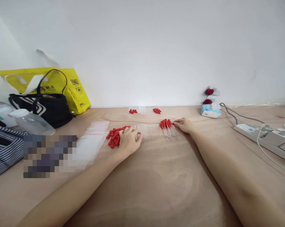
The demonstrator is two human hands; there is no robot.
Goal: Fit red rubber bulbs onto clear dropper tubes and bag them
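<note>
A row of thin clear sticks (149, 131) lies side by side on the wooden table. Several red rubbery pieces (165, 123) sit across the right end of the row. My right hand (183, 125) pinches a thin red strand at that end. Over the row's left end is my left hand (130, 139), fingers curled, beside a pile of red pieces (113, 137); what its fingertips hold, if anything, is hidden. Farther back, near the wall, lies a clear bag (145, 110) with small red clusters at both ends.
Clear plastic bags (91, 145) lie left of the pile. Beyond them are a yellow bag (82, 97), a black bag (54, 108) and a plastic bottle (35, 121). A tissue pack (210, 111) with red flowers and a power strip (251, 133) with cables are at right.
</note>
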